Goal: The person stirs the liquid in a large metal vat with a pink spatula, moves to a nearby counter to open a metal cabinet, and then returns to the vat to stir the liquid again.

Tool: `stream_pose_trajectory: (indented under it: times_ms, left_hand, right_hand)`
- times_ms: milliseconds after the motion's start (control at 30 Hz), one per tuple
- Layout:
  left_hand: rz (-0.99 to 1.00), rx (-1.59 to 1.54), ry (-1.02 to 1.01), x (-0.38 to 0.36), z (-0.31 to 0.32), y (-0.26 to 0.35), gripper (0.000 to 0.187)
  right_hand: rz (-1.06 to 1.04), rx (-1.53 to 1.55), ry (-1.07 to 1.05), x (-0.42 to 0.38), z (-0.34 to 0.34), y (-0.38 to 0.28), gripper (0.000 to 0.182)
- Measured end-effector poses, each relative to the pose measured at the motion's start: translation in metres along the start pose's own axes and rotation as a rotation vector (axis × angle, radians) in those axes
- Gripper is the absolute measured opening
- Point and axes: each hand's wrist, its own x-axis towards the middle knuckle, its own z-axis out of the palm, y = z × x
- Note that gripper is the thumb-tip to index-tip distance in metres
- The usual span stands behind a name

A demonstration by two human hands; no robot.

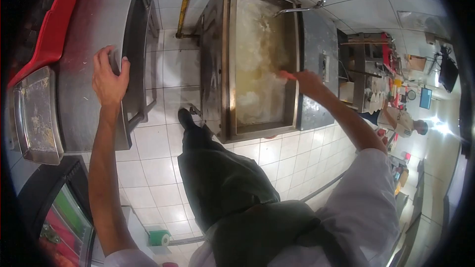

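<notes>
My right hand (309, 85) is closed around an orange-red handle (287, 75) over a steel basin (263, 129). The working end of that tool is blurred or under the liquid, so its kind does not show. Cloudy yellowish liquid (252, 76) with whitish foam fills much of the basin. A metal faucet (302, 10) reaches over the basin's far right corner. My left hand (110, 81) rests on the edge of a stainless steel table (86, 104), fingers apart and nothing in them.
A metal tray (37, 118) and a red container (52, 29) sit at the table's left side. A yellow pipe (188, 0) runs along the tiled wall. White tiles (158, 168) cover the floor. A person (396, 118) stands far right near cluttered counters.
</notes>
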Motion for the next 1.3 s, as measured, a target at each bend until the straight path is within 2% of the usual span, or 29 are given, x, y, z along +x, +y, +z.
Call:
stream_pose_trajectory:
  times_ms: [33,233,300,400,500,633,767,833,933,1033,1133,1233,1300]
  left_hand:
    - [-0.001,0.004,0.000,0.000,0.000,0.001,0.043]
    - [-0.043,0.044,-0.006,0.000,0.000,0.001,0.043]
    - [-0.030,0.028,0.003,0.000,0.002,-0.002,0.044]
    - [-0.024,0.052,0.002,0.000,0.003,-0.003,0.044]
    - [-0.077,0.070,-0.037,0.000,0.002,0.000,0.045]
    - [-0.066,0.078,-0.022,0.000,0.003,-0.002,0.044]
    - [-0.057,0.089,-0.017,-0.001,0.005,-0.003,0.044]
    - [-0.055,0.097,-0.016,-0.001,0.005,-0.004,0.043]
    - [-0.053,0.106,-0.029,-0.001,0.005,-0.005,0.043]
    - [-0.061,0.106,-0.031,-0.001,0.004,-0.004,0.043]
    - [-0.063,0.099,-0.027,-0.002,0.005,-0.004,0.044]
    - [-0.055,0.098,-0.008,-0.002,0.007,-0.007,0.045]
    - [-0.055,0.112,-0.002,-0.002,0.007,-0.008,0.045]
  right_hand:
    - [0.029,-0.006,-0.103,-0.011,-0.008,-0.011,0.030]
    - [-0.122,0.115,-0.211,-0.067,0.025,-0.028,0.036]
    - [-0.121,0.091,-0.269,-0.075,0.007,-0.039,0.033]
    - [-0.134,0.034,-0.167,-0.056,0.024,-0.015,0.031]
    - [-0.097,-0.022,-0.068,-0.028,-0.009,-0.006,0.024]
    - [-0.189,-0.053,0.109,0.029,-0.022,0.037,0.019]
    - [-0.081,-0.146,0.175,0.073,-0.075,0.058,0.016]
    - [-0.055,-0.233,0.279,0.096,-0.087,0.071,0.016]
    - [-0.030,-0.145,0.408,0.116,-0.105,0.082,0.018]
    - [-0.011,-0.164,0.290,0.102,-0.115,0.083,0.020]
    - [-0.043,-0.117,0.307,0.086,-0.064,0.094,0.023]
    - [-0.147,-0.026,0.131,0.048,-0.049,0.071,0.025]
    - [-0.079,-0.013,0.051,0.018,-0.039,0.042,0.025]
